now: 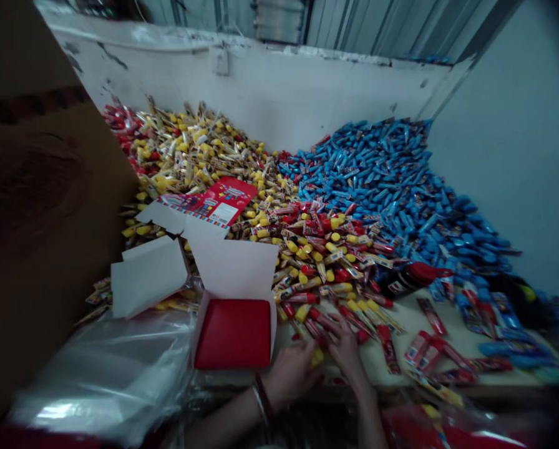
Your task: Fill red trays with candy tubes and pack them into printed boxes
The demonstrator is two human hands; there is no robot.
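Note:
My left hand (289,373), a band at its wrist, is closed with its fingers curled round a yellow-capped wrapped tube (317,357) at the table's front edge. Just right of it, my right hand (345,348) has its fingers bent over a red wrapped tube (325,322) among the nearest tubes; blur partly hides the fingertips. To the left of both hands stands a white carton (235,269), its lid raised and a flat red surface (234,333) filling its opening.
Yellow-capped tubes (199,143) are heaped at the back left, blue tubes (377,162) at the back right. Flattened red-and-white cartons (233,193) lie on the heap. A dark red-topped bottle (405,279) lies to the right. Clear plastic (115,368) and a large cardboard box (50,206) occupy the left.

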